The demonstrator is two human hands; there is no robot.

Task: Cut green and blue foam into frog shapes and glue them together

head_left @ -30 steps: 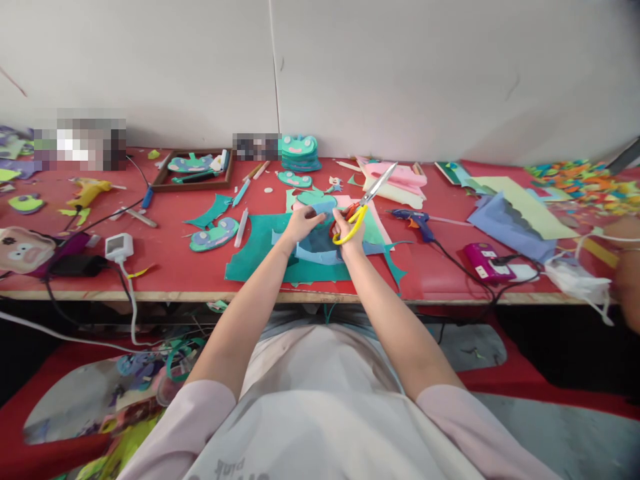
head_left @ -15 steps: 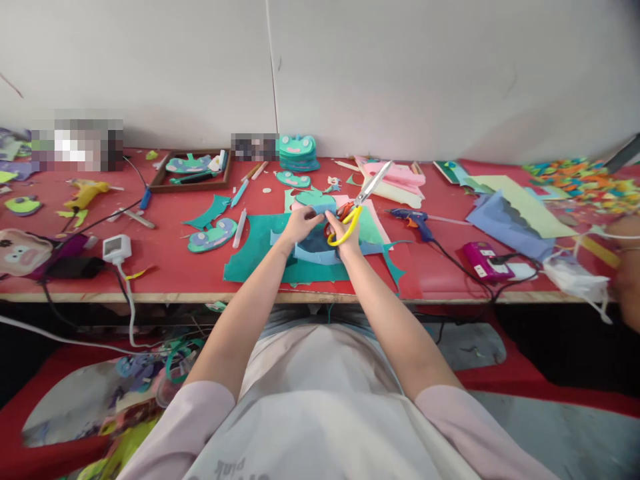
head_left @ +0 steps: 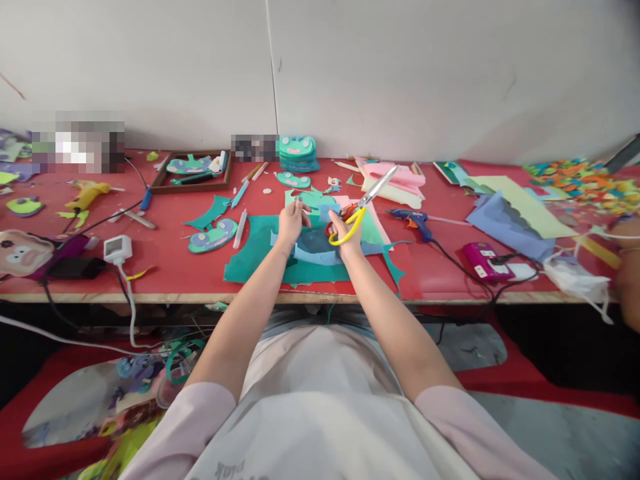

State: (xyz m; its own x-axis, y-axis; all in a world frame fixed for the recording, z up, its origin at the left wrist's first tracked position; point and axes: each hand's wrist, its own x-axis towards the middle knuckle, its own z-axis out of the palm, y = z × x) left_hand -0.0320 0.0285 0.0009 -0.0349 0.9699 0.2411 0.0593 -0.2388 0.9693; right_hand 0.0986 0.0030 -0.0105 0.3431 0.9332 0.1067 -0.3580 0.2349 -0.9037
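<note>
My right hand [head_left: 346,241] is closed around yellow-handled scissors [head_left: 356,223], whose metal blades point up and to the right. A small blue piece [head_left: 326,213] sits at the thumb and fingertips of this hand. To its left, my left hand [head_left: 293,223] has its fingers curled together, apart from the right hand; whatever they pinch is too small to make out. Beneath both hands lie a dark teal sheet [head_left: 253,243] and blue cut sheet scraps [head_left: 316,252]. Light green pieces [head_left: 320,198] lie just behind the hands.
Teal frog-like faces [head_left: 299,155] are stacked at the back. A wooden tray [head_left: 190,188] stands back left. Rightward lie a blue glue gun [head_left: 414,219], a purple power strip [head_left: 485,261] and coloured scraps [head_left: 585,183]. A yellow glue gun [head_left: 87,195] lies left. Another person's arm shows far right.
My left hand has drawn back to the left, away from the right hand and the blue piece. The scissors have tipped slightly lower to the right.
</note>
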